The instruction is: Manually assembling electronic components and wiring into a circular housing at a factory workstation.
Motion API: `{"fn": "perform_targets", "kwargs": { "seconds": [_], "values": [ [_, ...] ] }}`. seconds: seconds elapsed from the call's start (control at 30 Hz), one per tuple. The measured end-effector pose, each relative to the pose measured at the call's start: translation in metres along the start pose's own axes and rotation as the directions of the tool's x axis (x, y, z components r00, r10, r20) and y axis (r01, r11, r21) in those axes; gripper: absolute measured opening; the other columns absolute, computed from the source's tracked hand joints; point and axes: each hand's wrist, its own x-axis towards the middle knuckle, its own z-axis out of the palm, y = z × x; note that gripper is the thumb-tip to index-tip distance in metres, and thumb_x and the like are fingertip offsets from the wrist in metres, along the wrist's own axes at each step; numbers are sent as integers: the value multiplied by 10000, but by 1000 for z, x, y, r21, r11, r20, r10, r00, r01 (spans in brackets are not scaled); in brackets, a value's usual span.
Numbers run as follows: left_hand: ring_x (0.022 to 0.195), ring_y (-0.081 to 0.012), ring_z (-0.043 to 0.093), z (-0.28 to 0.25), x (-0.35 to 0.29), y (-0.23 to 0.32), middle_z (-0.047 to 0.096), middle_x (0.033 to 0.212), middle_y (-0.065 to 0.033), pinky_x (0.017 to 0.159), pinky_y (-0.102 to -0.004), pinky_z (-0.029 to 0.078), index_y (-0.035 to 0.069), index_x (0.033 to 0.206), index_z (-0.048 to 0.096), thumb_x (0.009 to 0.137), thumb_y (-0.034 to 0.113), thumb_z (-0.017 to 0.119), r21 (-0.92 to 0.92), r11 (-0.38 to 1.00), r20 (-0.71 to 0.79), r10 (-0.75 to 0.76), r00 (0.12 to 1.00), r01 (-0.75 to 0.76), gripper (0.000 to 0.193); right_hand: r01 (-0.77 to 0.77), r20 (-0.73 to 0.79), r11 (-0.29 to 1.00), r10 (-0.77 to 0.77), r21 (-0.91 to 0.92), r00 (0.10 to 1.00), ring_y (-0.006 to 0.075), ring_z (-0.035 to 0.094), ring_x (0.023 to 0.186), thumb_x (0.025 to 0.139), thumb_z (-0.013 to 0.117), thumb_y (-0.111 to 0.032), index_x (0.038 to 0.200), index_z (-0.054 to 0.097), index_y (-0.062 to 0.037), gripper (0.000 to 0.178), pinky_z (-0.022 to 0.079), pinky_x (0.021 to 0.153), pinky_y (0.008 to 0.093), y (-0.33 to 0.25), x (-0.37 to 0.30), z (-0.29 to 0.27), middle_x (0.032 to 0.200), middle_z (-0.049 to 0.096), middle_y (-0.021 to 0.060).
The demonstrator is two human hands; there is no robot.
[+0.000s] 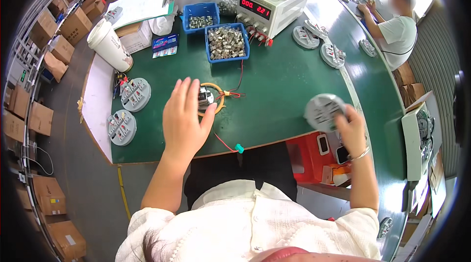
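My right hand (352, 132) grips a round grey plastic disc (321, 112) by its edge, over the right part of the green table. Small raised parts show on the disc's face, slightly blurred. My left hand (185, 119) is open, its fingers stretched out and the thumb apart. It is beside a yellow ring (222, 102) with a small metallic part (205, 96) inside, and it hides the ring's left side. Red and dark wires are tied at the ring. A red wire runs toward the front edge and ends in a green connector (239, 148).
Two grey discs (136, 94) lie at left near a white cup (109, 46). Blue bins (228, 60) of metal parts stand behind, beside a power supply (267, 9). More discs (332, 55) lie at right. A red tray (304, 156) sits below the edge; a co-worker (397, 31) sits far right.
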Motion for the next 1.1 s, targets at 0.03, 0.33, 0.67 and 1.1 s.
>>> {"fn": "perform_targets", "kwargs": {
  "seconds": [0.03,0.33,0.67,1.1],
  "values": [
    [1254,-370,527,8,2,-7,571,1318,-184,990,-473,444,-23,1265,571,885,261,676,112,990,-15,89,996,-87,485,66,-77,996,-71,-61,995,90,525,716,843,583,-79,1024,646,19,215,457,645,254,16,16,-18,810,612,21],
    [1385,-395,384,34,-8,-11,434,1474,-193,1086,-540,353,-30,1396,453,931,201,600,186,980,5,74,997,-74,540,-284,-463,648,-119,-706,878,331,657,918,831,636,-309,1187,602,-10,466,529,805,414,143,61,-146,1077,642,183],
    [1404,-413,348,44,-6,-22,371,1503,-234,1121,-524,312,-51,1439,370,934,146,584,97,992,33,80,996,-83,584,-66,-267,667,-204,-742,942,366,618,1097,891,593,-404,1308,562,-70,536,520,882,451,51,102,-39,1295,577,180],
    [1269,-424,464,46,-7,-21,465,1373,-269,1075,-479,366,-64,1420,373,885,136,667,-112,992,-167,38,985,-58,642,27,-227,603,-341,-797,912,320,671,1028,887,555,-520,1348,557,-148,593,547,828,442,-43,226,53,1236,612,169]
  ]
}}
